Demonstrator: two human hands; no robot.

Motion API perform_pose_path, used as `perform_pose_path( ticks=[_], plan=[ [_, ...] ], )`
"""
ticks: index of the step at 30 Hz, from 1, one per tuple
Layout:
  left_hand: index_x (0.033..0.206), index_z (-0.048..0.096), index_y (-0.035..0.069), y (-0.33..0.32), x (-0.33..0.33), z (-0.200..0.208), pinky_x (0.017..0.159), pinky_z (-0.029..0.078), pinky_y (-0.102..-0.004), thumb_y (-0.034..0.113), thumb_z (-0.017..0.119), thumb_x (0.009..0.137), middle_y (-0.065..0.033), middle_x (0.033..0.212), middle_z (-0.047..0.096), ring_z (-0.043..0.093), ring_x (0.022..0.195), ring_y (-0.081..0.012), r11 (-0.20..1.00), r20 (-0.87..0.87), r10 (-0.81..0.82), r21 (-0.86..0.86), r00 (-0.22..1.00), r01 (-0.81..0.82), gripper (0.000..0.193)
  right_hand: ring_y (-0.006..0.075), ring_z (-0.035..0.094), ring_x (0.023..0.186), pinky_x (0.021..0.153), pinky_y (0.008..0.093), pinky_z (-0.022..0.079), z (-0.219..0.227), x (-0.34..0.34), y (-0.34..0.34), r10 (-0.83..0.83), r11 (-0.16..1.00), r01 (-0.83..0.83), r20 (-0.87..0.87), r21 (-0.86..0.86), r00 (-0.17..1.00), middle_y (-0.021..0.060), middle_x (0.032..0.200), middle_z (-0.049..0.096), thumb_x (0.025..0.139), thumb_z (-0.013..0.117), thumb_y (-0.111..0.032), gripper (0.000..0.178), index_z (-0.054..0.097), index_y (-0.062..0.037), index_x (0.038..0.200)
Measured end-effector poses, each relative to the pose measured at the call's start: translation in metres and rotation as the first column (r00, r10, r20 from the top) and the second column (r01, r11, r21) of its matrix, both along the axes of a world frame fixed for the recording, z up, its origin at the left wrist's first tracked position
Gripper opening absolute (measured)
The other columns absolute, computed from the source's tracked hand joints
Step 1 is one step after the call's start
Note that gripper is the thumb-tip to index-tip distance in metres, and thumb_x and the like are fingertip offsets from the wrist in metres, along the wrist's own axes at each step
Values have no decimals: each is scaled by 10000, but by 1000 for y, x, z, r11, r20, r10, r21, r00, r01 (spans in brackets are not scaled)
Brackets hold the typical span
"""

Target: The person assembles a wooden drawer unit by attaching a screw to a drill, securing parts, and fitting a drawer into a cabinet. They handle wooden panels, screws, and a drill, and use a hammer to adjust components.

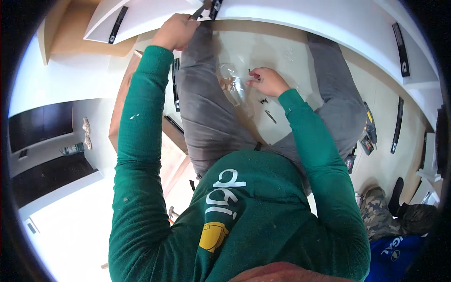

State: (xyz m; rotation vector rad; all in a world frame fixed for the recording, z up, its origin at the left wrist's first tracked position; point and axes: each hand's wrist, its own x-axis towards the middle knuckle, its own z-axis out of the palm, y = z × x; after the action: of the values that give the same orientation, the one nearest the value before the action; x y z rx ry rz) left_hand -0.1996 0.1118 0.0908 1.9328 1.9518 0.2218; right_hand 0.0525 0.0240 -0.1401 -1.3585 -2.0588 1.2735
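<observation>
Left hand [177, 32] up at the white panel [291, 11], fingers curled round a dark tool [199, 11] just beside a black rail [215, 9]; tool's tip hard to make out. Tool looks stiff, probably metal, modest weight, not fragile; best held low on the shank, clear of the tip. Right hand [268, 81] over the floor between the legs, thumb and forefinger bent toward each other, small dark piece [249, 70] at the fingertips; cannot tell if pinched. Piece is likely light, hard, easy to drop; take it by its sides with fingertips. Loose screws [264, 101] near that hand should handle likewise. Clear bag [229, 73] to its left looks thin, floppy, slippery; grab an edge.
</observation>
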Motion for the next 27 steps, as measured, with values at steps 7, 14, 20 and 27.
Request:
perform_pose_path(
  ticks=[7, 14, 20, 27],
  plan=[
    [1190, 666, -59, -8, -1, -22, 912, 546, -432, 320, 572, 917, -316, 1043, 699, 695, 996, -421, 994, 236, -72, 102, 969, 48, 476, 208, 678, 936, 863, 341, 535, 20, -35, 16, -186, 979, 136, -409, -150, 893, 95, 1067, 725, 941, 701, -397, 472, 707, -10, 1211],
    [1424, 451, -126, -71, 6, -83, 1001, 506, -449, 208, 646, 888, -355, 1226, 634, 619, 1175, -456, 920, 708, -117, 340, 696, -192, 661, 140, 661, 914, 827, 304, 520, 117, -87, 60, -431, 878, 126, -646, -463, 630, 42, 1039, 710, 1029, 624, -437, 460, 699, -19, 1206],
    [1411, 468, -88, -80, 47, -74, 880, 544, -527, 187, 659, 879, -320, 1210, 625, 655, 1019, -487, 820, 620, -141, 510, 772, -260, 628, 160, 674, 928, 841, 318, 555, 151, -95, 81, -540, 780, 38, -641, -624, 545, 51, 1009, 720, 1015, 658, -300, 297, 705, -29, 1127],
    [1342, 522, -57, -87, 45, -55, 779, 568, -544, 198, 644, 864, -304, 1100, 629, 679, 920, -470, 839, 583, -77, 476, 809, -263, 555, 169, 692, 942, 856, 335, 574, 169, -90, 81, -586, 705, -13, -593, -709, 552, 67, 1022, 726, 1025, 637, -263, 246, 686, -37, 1110]
  ],
)
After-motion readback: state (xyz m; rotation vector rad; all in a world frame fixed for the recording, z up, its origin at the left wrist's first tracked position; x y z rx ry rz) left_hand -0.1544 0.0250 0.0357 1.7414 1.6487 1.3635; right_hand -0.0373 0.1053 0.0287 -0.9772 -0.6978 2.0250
